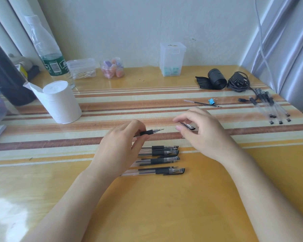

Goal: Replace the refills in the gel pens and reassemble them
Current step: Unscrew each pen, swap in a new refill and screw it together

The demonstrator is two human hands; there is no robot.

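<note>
My left hand (119, 147) grips an uncapped gel pen (150, 132) by its black grip, tip pointing right. A short gap to the right, my right hand (201, 133) pinches the black pen cap (188, 126), its open end toward the pen tip. Below the hands, several capped gel pens (162, 160) lie in a row on the table (164, 206), partly hidden under my left hand. A loose refill (202, 103) lies further back on the striped mat. Another group of clear pens (269, 106) lies at the far right.
A toilet paper roll (60, 102) stands at the left, with a water bottle (50, 55) behind it. Along the wall sit a cotton swab box (81, 68), a jar of erasers (112, 68) and a clear box (171, 59). A blue binder clip (212, 101), black bag roll (216, 79) and charger (238, 81) lie back right.
</note>
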